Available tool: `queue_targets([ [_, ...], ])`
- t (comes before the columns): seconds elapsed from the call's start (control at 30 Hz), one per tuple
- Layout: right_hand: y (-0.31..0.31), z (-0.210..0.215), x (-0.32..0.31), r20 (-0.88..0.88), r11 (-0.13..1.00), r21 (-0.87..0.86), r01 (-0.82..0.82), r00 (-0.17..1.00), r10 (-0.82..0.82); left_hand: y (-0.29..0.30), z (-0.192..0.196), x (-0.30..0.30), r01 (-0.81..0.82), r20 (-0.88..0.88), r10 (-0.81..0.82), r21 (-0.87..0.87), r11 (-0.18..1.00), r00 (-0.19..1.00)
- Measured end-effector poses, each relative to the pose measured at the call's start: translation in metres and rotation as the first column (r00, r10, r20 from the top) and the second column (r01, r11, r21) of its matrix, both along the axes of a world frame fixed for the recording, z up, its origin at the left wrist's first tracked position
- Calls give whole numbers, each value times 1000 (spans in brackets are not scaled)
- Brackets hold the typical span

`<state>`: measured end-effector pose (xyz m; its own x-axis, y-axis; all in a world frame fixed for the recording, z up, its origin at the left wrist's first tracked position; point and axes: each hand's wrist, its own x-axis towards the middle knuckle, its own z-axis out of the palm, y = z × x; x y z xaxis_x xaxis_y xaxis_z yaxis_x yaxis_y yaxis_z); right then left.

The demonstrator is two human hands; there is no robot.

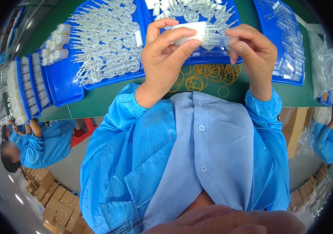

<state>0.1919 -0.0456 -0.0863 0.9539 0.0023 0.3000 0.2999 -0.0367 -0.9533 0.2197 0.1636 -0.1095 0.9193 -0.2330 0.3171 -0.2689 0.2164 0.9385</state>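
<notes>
My left hand [162,58] grips a white cylindrical piece [191,32] between thumb and fingers, with thin pale prongs sticking out of its right end. In the fingertips of my right hand [257,54] is a clear plastic tube [221,40]. The tube lies along the prongs, its left end against the white piece; whether a prong sits inside it I cannot tell. Both hands are raised over the near edge of a blue tray [213,60] of white caps and pronged pieces. Yellow rubber bands [196,81] lie on the green table below them.
A large blue tray [110,82] of pronged white pieces stands to the left, beside a smaller blue tray [62,87] and bundled white pieces [57,43]. At right are a tray [289,80] of clear tubes and plastic bags [324,64]. A co-worker [43,142] sits far left.
</notes>
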Motion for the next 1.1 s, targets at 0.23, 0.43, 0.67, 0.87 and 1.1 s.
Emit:
queue_targets([
  [0.23,5,1,-1,-83,982,151,-117,988,131,1,-6,2,-39,-85,34,-60,997,996],
  [0.43,4,-1,3,-5,991,29,-131,991,132,0,-8,3,-92,-39,90,-43,995,995],
  [0.67,6,2,1,-156,986,141,-90,981,111,1,-2,1,-150,157,134,97,984,978],
  [0.87,4,-2,5,34,990,37,-139,990,138,0,1,-1,-129,104,119,88,988,987],
  [1.1,6,-2,2,-52,992,93,-83,995,88,1,0,-1,-108,99,100,76,991,990],
])
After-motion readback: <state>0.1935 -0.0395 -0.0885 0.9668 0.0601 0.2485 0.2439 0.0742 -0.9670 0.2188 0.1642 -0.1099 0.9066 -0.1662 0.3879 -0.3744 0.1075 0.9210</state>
